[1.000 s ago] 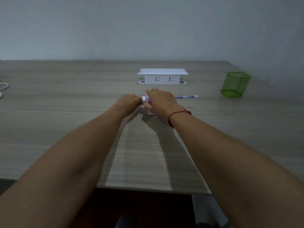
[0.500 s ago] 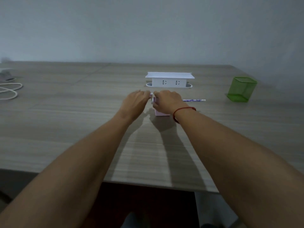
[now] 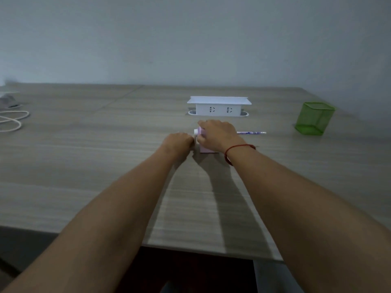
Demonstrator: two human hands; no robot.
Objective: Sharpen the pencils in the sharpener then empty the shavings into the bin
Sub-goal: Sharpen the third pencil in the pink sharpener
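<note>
A small pink sharpener [image 3: 204, 149] stands on the wooden table [image 3: 105, 166] near its middle. My right hand [image 3: 218, 134] covers its top and grips it, so most of it is hidden. My left hand [image 3: 177, 142] is curled at the sharpener's left end, where a white round part [image 3: 196, 132] sticks out; what its fingers hold is hidden. A purple patterned pencil [image 3: 251, 132] pokes out to the right from under my right hand, lying level along the table. A green mesh bin [image 3: 313, 118] stands at the right.
A white socket box [image 3: 219, 106] rises from the table just behind my hands. A white cable [image 3: 12, 121] coils at the far left edge beside a grey object [image 3: 8, 100]. The table's front edge runs close to my body.
My left hand has pulled back a little from the sharpener's left end and curled into a fist. My right hand stays on the sharpener. The camera has shifted slightly.
</note>
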